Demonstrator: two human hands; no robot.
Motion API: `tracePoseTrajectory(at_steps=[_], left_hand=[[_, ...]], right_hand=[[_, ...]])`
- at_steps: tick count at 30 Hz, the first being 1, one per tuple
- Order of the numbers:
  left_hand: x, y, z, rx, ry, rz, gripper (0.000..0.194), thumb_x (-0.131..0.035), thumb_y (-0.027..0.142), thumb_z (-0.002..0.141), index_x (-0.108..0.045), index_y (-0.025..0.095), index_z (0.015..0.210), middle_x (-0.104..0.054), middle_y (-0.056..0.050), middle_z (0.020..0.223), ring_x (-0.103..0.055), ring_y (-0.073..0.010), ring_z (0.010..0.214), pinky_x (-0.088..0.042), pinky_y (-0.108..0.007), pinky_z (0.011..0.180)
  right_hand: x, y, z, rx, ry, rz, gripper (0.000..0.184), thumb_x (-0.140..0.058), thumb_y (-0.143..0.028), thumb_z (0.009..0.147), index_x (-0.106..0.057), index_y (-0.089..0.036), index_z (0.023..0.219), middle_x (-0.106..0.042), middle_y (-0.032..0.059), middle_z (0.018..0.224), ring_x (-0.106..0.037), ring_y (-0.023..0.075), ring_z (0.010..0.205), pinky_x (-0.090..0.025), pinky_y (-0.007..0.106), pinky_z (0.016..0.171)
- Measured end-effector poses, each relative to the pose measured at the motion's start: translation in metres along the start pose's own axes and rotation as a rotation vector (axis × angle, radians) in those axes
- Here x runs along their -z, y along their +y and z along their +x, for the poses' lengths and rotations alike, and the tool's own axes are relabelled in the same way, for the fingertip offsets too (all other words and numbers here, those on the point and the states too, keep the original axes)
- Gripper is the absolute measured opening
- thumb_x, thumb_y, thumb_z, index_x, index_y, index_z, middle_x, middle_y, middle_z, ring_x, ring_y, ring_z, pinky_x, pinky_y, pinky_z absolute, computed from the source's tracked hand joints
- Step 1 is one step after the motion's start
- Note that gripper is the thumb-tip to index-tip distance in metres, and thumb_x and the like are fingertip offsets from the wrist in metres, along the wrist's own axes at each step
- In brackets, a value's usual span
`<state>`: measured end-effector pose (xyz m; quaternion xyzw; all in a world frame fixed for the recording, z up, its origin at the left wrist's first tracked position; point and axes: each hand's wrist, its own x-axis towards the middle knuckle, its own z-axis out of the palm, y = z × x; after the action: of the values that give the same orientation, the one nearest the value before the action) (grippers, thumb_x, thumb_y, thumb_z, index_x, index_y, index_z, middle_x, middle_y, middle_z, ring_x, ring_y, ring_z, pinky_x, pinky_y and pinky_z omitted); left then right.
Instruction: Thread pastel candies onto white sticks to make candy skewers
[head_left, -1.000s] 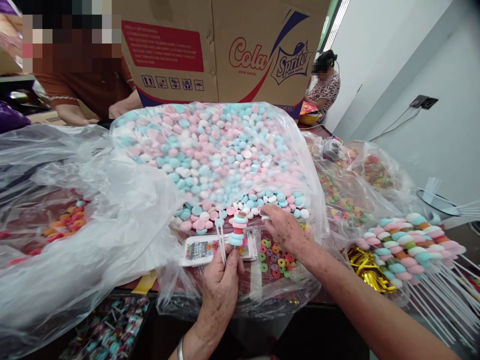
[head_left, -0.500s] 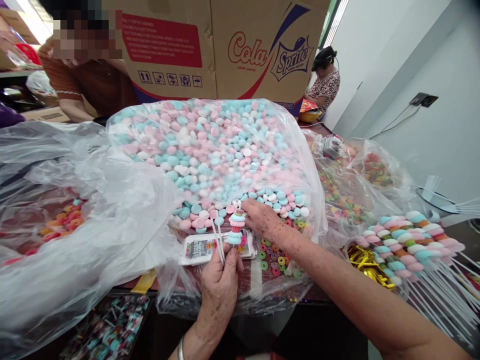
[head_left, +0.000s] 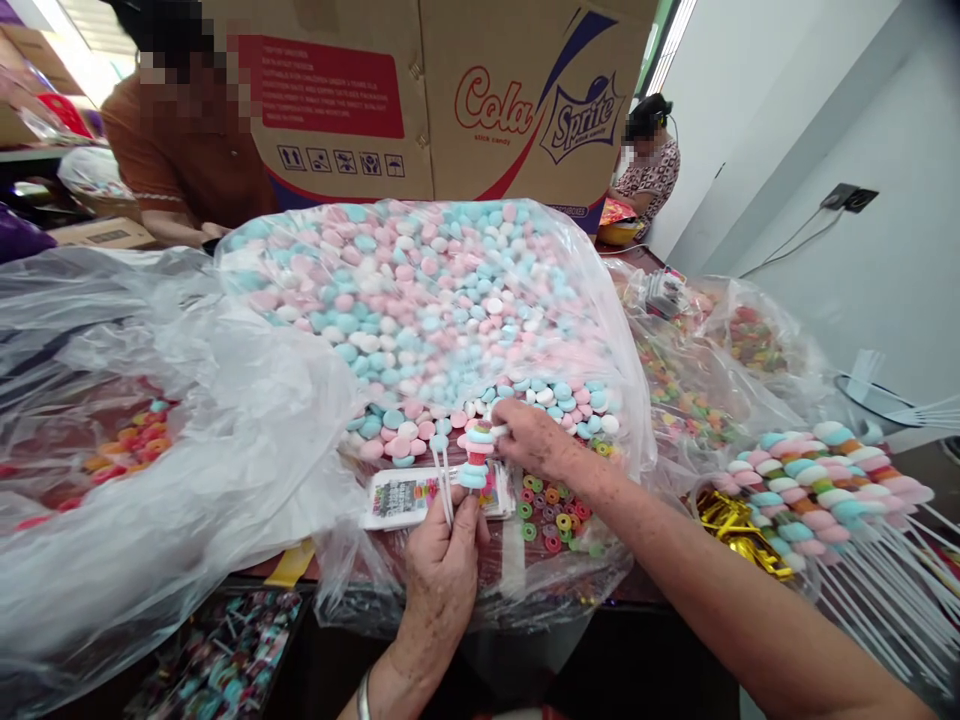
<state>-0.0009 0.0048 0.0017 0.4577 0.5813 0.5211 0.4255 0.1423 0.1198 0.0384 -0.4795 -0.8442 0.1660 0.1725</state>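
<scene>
My left hand [head_left: 442, 575] is closed round several white sticks, one of them a candy skewer [head_left: 475, 455] stacked with blue, pink and white sweets. My right hand [head_left: 534, 441] pinches a white sweet against the top of that skewer. Both hands work at the mouth of a big clear bag of pink, blue and white sweets [head_left: 420, 300]. Small coloured ring sweets [head_left: 551, 510] lie under my right wrist, beside a flat printed packet [head_left: 401, 497].
Finished skewers [head_left: 817, 485] are piled at the right, next to gold twist ties [head_left: 735, 535]. Crumpled plastic bags [head_left: 150, 420] fill the left. A Cola/Sprite carton [head_left: 480, 95] stands behind. One person sits behind the carton at left, another at the far right.
My right hand left the loose sweets at the bag's mouth and came left to the skewer's top with a white sweet. The left hand stayed put.
</scene>
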Motion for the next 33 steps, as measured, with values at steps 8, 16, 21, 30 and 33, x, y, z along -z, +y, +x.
tracePoseTrajectory(at_steps=[8, 16, 21, 30, 33], left_hand=[[0.004, 0.013, 0.004, -0.04, -0.238, 0.186, 0.029, -0.046, 0.037, 0.089, -0.053, 0.019, 0.067, -0.049, 0.004, 0.053, -0.045, -0.0131, 0.049, -0.034, -0.023, 0.051], [0.002, 0.011, 0.003, -0.052, -0.258, 0.227, 0.029, -0.044, 0.038, 0.089, -0.051, 0.021, 0.067, -0.048, 0.004, 0.053, -0.045, -0.0146, 0.051, -0.033, -0.025, 0.053], [0.002, 0.013, 0.003, -0.04, -0.241, 0.22, 0.029, -0.045, 0.038, 0.088, -0.051, 0.021, 0.066, -0.048, 0.004, 0.053, -0.045, -0.0146, 0.05, -0.032, -0.025, 0.053], [0.001, 0.009, 0.004, -0.052, -0.228, 0.264, 0.03, -0.044, 0.039, 0.089, -0.053, 0.02, 0.067, -0.05, 0.003, 0.051, -0.046, -0.0149, 0.049, -0.033, -0.025, 0.052], [0.001, 0.01, 0.003, -0.038, -0.211, 0.258, 0.03, -0.044, 0.04, 0.088, -0.053, 0.021, 0.067, -0.05, 0.003, 0.05, -0.046, -0.0154, 0.048, -0.033, -0.025, 0.051]], right_hand=[[0.022, 0.017, -0.028, -0.451, 0.2, 1.313, 0.027, -0.075, -0.024, 0.062, -0.055, -0.017, 0.078, -0.064, -0.0017, 0.071, -0.063, 0.0147, 0.063, -0.052, 0.032, 0.067], [0.027, 0.012, -0.029, -0.475, 0.226, 1.423, 0.028, -0.08, -0.021, 0.054, -0.06, -0.015, 0.073, -0.067, -0.0018, 0.068, -0.063, 0.0123, 0.059, -0.053, 0.029, 0.063], [0.026, 0.013, -0.029, -0.462, 0.22, 1.387, 0.028, -0.081, -0.022, 0.056, -0.064, -0.015, 0.077, -0.068, -0.002, 0.069, -0.063, 0.0121, 0.058, -0.053, 0.027, 0.06], [0.017, 0.016, -0.036, -0.31, 0.247, 0.987, 0.03, -0.073, -0.032, 0.072, -0.074, -0.021, 0.1, -0.075, 0.001, 0.095, -0.067, 0.0194, 0.089, -0.051, 0.036, 0.087], [0.011, 0.014, -0.04, -0.252, 0.281, 0.822, 0.03, -0.067, -0.033, 0.079, -0.073, -0.024, 0.107, -0.074, 0.0011, 0.107, -0.066, 0.0222, 0.102, -0.048, 0.039, 0.096]])
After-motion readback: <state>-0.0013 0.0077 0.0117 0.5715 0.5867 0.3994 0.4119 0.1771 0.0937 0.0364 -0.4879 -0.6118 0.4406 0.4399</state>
